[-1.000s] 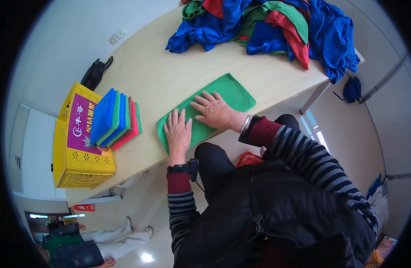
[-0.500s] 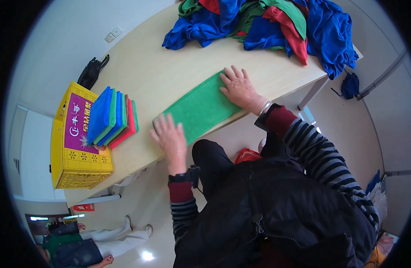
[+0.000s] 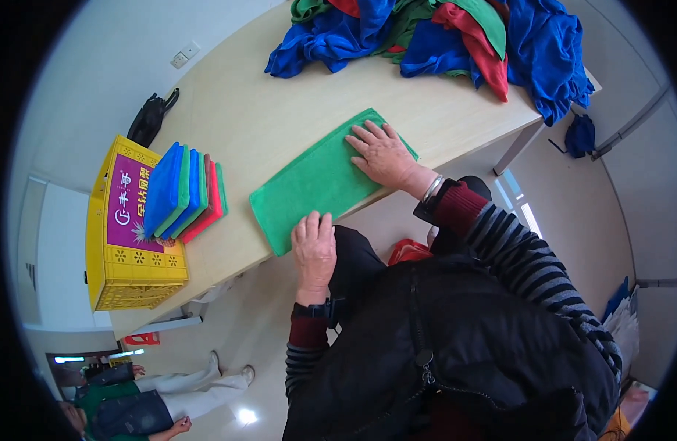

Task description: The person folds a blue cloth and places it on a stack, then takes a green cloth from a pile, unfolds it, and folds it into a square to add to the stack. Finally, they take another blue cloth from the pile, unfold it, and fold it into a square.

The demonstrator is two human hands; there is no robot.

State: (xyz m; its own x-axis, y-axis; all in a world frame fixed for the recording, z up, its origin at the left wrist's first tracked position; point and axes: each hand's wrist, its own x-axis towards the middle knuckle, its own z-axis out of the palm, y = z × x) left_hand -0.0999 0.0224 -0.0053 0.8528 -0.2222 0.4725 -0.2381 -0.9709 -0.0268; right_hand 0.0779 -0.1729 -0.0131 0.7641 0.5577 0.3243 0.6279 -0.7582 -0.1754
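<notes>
1. Compared with half a second ago, the left hand (image 3: 313, 256) has moved off the left end of the green cloth (image 3: 309, 191) to its near edge, and the right hand (image 3: 386, 156) has slid slightly toward the near side.
2. Head view: the green cloth, a long folded rectangle, lies flat on the pale table (image 3: 235, 117), slanting so that its right end is farther from the person.
3. The right hand rests palm down on the right part of the green cloth, its fingers spread wide.
4. The left hand has its fingers close together, their tips at the near edge of the green cloth; whether they pinch it, I cannot tell, as the thumb is hidden.
5. Left of the green cloth, a stack of folded cloths (image 3: 162, 192) in blue, green and red leans against a yellow crate (image 3: 143, 275) with a purple panel.
6. Beyond the green cloth, a loose pile of crumpled cloths (image 3: 430, 55) in blue, green and red covers the far part of the table, some hanging over its right edge.
7. Farther off to the left, beyond the green cloth, sits a black item (image 3: 148, 121), just behind the crate.
8. Well apart from the green cloth, toward the lower left, another person (image 3: 125, 408) in pale trousers is in view.
</notes>
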